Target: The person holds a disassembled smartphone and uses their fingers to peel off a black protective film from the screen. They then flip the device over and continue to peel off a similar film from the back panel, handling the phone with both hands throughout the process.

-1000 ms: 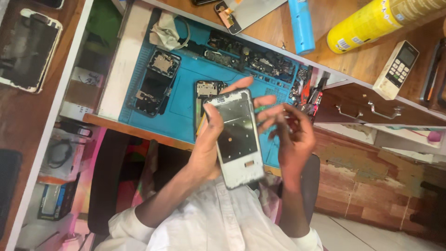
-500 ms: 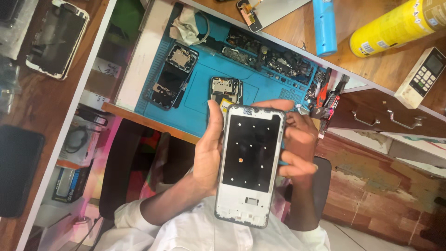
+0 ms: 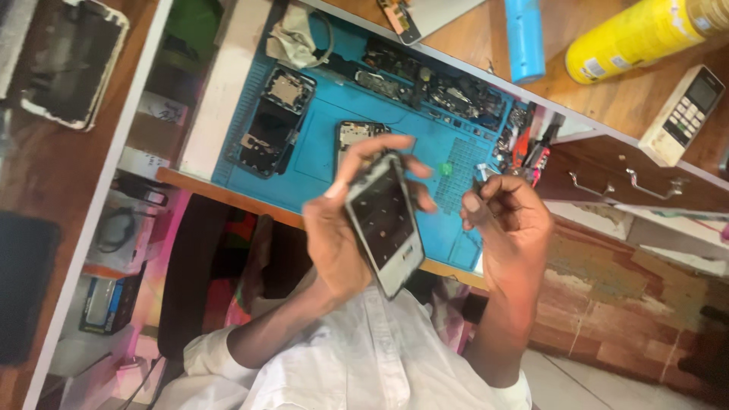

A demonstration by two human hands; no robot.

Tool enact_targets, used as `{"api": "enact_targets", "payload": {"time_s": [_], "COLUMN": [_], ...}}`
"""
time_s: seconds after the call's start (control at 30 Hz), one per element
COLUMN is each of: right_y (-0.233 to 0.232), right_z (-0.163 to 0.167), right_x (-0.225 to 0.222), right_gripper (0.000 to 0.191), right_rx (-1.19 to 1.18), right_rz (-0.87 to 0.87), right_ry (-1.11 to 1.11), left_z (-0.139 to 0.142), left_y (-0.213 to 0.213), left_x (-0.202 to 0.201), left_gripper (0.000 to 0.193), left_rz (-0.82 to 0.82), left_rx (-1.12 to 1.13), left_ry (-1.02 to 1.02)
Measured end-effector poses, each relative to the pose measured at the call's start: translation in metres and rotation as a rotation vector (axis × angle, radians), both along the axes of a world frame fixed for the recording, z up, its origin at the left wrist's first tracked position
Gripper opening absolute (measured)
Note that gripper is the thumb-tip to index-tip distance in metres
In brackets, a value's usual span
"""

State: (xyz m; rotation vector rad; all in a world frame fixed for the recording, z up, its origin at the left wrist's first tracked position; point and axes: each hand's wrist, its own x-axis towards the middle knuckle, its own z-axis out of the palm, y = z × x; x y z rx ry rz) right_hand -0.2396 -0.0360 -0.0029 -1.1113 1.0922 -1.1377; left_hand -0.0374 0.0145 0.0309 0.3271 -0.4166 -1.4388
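Head view, left to right: a dismantled phone lies on the blue mat covering the surface. Your left hand has its grip closed around a phone frame, tilted above the mat's near edge — your right hand, just beside it, pinches something too small to identify.

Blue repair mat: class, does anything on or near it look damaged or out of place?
Yes. An opened phone lies on the blue mat with its insides bared, and the left hand holds a stripped white phone frame.
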Motion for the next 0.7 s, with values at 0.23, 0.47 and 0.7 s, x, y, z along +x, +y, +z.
{"api": "enact_targets", "payload": {"time_s": [0.23,0.47,0.7], "right_y": [0.021,0.035,0.040], "right_z": [0.047,0.065,0.070], "right_x": [0.033,0.077,0.094], "right_gripper": [0.037,0.013,0.020], "right_rx": [-0.108,-0.301,-0.372], "right_rz": [-0.040,0.134,0.016], "right_ry": [-0.024,0.221,0.443], "left_z": [-0.016,-0.016,-0.010], "left_y": [-0.006,-0.013,-0.010], "left_x": [-0.008,-0.025,-0.021], "left_gripper": [0.046,0.059,0.067], "left_rz": [0.145,0.166,0.116], "left_rx": [0.047,0.060,-0.007], "left_ry": [0.124,0.175,0.097]}}
